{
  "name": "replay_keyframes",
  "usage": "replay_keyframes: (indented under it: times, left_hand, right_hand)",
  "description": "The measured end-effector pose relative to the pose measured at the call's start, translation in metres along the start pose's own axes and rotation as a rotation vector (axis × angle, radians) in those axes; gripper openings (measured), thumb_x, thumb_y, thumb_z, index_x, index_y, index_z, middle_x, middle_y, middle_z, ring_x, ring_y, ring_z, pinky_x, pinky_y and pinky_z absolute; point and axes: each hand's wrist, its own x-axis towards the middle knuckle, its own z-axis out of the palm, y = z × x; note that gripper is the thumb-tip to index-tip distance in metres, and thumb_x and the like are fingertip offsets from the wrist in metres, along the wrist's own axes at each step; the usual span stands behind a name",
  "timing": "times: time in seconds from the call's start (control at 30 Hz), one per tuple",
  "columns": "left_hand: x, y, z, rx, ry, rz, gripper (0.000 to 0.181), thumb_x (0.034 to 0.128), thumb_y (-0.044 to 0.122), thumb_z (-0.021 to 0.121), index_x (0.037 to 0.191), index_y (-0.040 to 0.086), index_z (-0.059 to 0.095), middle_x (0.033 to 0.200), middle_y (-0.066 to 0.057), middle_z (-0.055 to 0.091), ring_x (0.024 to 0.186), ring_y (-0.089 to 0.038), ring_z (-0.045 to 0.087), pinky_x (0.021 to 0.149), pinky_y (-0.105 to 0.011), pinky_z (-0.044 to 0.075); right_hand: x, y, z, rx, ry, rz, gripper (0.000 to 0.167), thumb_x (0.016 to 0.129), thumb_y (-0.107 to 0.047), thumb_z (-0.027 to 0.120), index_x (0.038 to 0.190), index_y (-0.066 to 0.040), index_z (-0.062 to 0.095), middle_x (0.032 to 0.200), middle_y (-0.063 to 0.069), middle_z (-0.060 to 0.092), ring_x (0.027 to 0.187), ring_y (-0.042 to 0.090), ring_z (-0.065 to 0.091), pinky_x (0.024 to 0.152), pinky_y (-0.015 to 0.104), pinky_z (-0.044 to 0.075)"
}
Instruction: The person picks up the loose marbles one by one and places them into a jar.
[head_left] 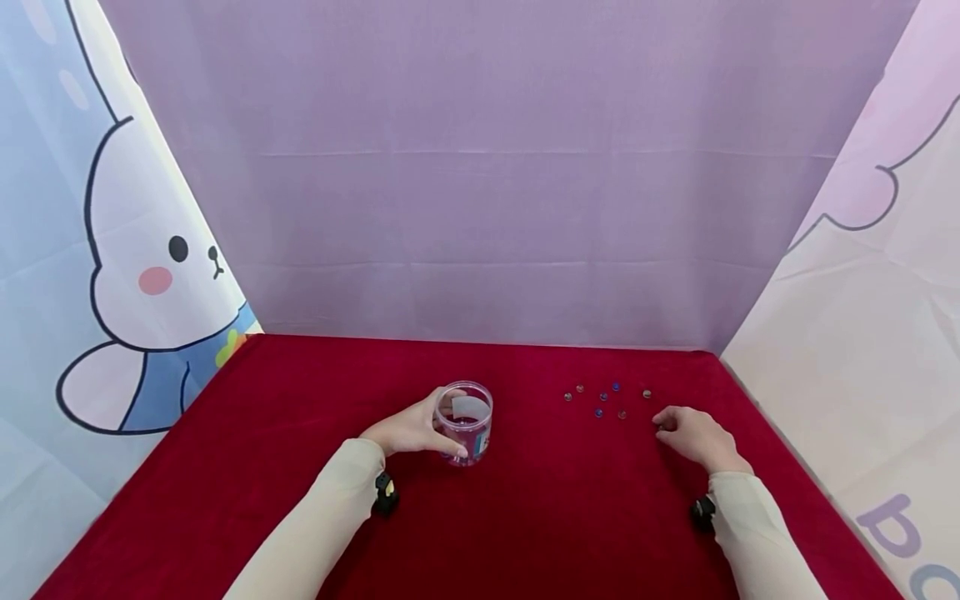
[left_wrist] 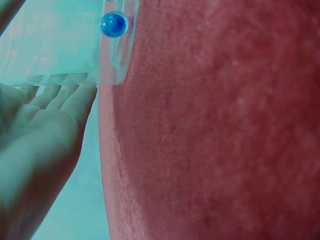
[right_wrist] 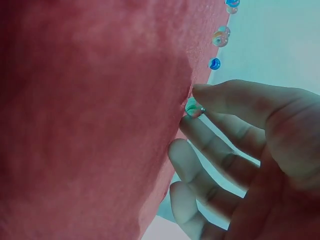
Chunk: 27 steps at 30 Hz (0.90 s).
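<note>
My left hand (head_left: 411, 428) grips a clear plastic jar (head_left: 480, 442) from its left side, thumb in front and fingers behind. The jar stands upright with its mouth uncovered. Low in it, the left wrist view shows a blue marble (left_wrist: 114, 24). At the right of the table my right hand (head_left: 699, 438) is down at the cloth. Between its thumb and index finger it pinches a greenish clear glass marble (right_wrist: 194, 107); the other fingers are loosely bent. Several more marbles lie scattered beyond that hand, among them a blue marble (head_left: 598, 412) and a brownish marble (head_left: 647, 393).
A red cloth (head_left: 540, 517) covers the table. Behind it hangs a purple curtain (head_left: 480, 208). Printed sheets flank both sides, with a cartoon rabbit (head_left: 165, 283) on the left one.
</note>
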Motion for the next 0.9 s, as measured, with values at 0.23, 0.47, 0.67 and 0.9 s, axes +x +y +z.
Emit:
replay_keyframes:
  times: [0.23, 0.47, 0.67, 0.9]
  left_hand:
    - [-0.0008, -0.0008, 0.0007, 0.006, 0.004, -0.002, 0.094, 0.0788, 0.023, 0.088, 0.151, 0.015, 0.028, 0.139, -0.005, 0.048, 0.129, -0.025, 0.042, 0.099, -0.046, 0.048]
    - [-0.0011, -0.0005, 0.0006, 0.008, 0.007, -0.01, 0.094, 0.0781, 0.024, 0.088, 0.151, 0.014, 0.029, 0.14, -0.005, 0.048, 0.13, -0.026, 0.042, 0.098, -0.046, 0.049]
    - [-0.0016, 0.001, 0.0001, 0.0, 0.001, -0.006, 0.093, 0.0788, 0.024, 0.088, 0.151, 0.016, 0.029, 0.141, -0.005, 0.047, 0.13, -0.025, 0.041, 0.099, -0.046, 0.048]
    - [-0.0013, -0.0003, -0.001, -0.006, -0.004, -0.001, 0.092, 0.0794, 0.023, 0.087, 0.151, 0.016, 0.029, 0.141, -0.005, 0.047, 0.131, -0.026, 0.041, 0.1, -0.047, 0.048]
  right_hand:
    - [0.001, -0.0018, -0.0004, 0.011, -0.022, 0.019, 0.017, 0.091, -0.013, 0.068, 0.108, -0.011, 0.072, 0.106, 0.012, 0.067, 0.099, 0.031, 0.061, 0.075, 0.059, 0.046]
    - [0.0012, 0.0007, 0.0016, -0.002, -0.02, 0.016, 0.017, 0.092, -0.013, 0.067, 0.108, -0.011, 0.072, 0.106, 0.012, 0.067, 0.098, 0.032, 0.062, 0.076, 0.06, 0.046]
    - [0.001, 0.0, 0.0021, -0.004, -0.02, 0.019, 0.018, 0.092, -0.014, 0.067, 0.108, -0.013, 0.072, 0.107, 0.011, 0.067, 0.099, 0.031, 0.062, 0.077, 0.062, 0.046]
    - [0.0008, -0.0035, 0.0013, -0.003, -0.009, 0.001, 0.018, 0.092, -0.015, 0.067, 0.11, -0.012, 0.072, 0.106, 0.01, 0.068, 0.097, 0.03, 0.062, 0.077, 0.062, 0.046]
